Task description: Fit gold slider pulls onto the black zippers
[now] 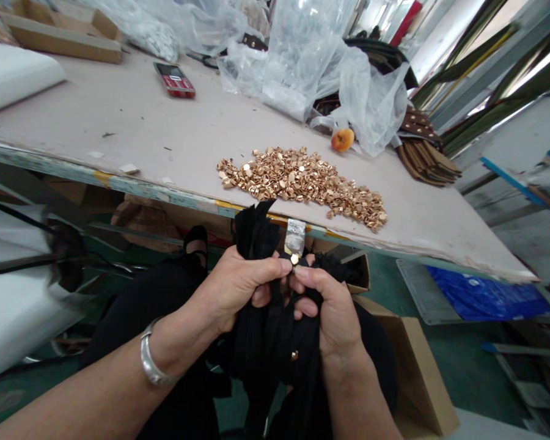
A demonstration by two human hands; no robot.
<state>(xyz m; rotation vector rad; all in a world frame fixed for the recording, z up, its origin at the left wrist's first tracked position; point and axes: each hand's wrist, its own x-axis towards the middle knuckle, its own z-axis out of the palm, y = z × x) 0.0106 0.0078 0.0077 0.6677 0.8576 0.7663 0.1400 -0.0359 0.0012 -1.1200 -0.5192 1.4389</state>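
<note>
Black fabric strips (256, 342) hang in a bunch between my two hands, below the table edge. My left hand (252, 278) pinches the black fabric, its thumb beside a small gold piece (294, 259). On the other side of that piece, my right hand (323, 293) is closed on the fabric too. A metal tab (296, 237) at the table edge stands just beyond the gold piece. Lower down on the black strips sits another gold piece (294, 355). A wide heap of small gold pieces (302, 180) lies on the table in front of my hands.
On the table (137, 134) are a red phone (176, 80), clear plastic bags (293, 67), an orange fruit (342, 140) and stacked brown pieces (424, 156). A cardboard tray (64, 33) lies at the back left. An open cardboard box (417, 373) stands below right.
</note>
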